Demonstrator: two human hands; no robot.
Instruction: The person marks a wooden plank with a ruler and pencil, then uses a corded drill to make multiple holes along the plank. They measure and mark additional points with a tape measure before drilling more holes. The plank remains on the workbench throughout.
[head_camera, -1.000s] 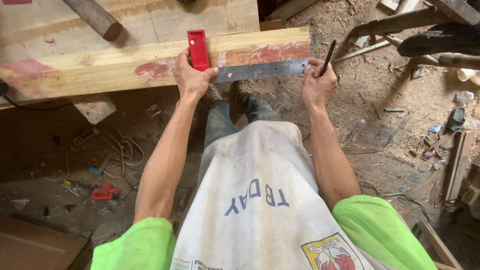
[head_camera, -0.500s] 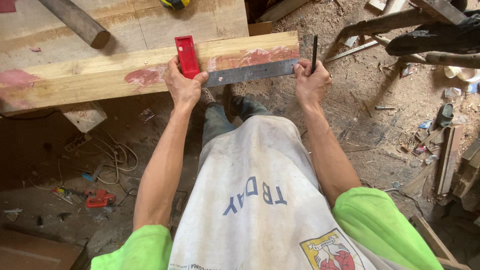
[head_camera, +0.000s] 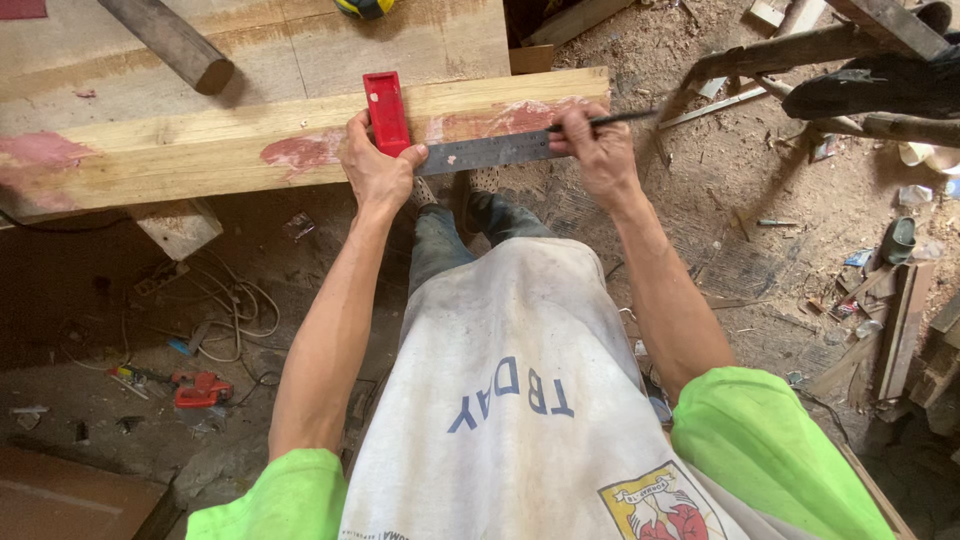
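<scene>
1. Lying across the scene on the workbench (head_camera: 300, 40): a long pale wooden plank (head_camera: 200, 145), patched with reddish filler, its right end projecting past the bench edge.
2. Resting across the plank, right of its middle: a try square, with the red stock (head_camera: 386, 110) pointing far and the steel blade (head_camera: 480, 152) running right along the plank's near face.
3. Pressing the stock against the plank: left hand (head_camera: 375, 170), fingers clenched around the near end of the stock, thumb bearing on the blade's left end.
4. Grasping a dark pencil (head_camera: 600, 120) in a writing pinch: right hand (head_camera: 590, 150), positioned over the right end of the blade, close to the plank's right end.
5. Lying nearly level and pointing right: the pencil's free end; the tip at the fingers being hidden, contact with the wood cannot be confirmed.
6. Lying on the bench, far left: a round wooden handle (head_camera: 170, 40).
7. Showing at the far edge of the bench: part of a yellow and black tool (head_camera: 365, 6).
8. Lying on the dirt floor, near left: a red tool (head_camera: 200, 388) beside loose cables (head_camera: 225, 310).
9. Lying on the floor at right: wood offcuts (head_camera: 895, 320) and scattered debris.
</scene>
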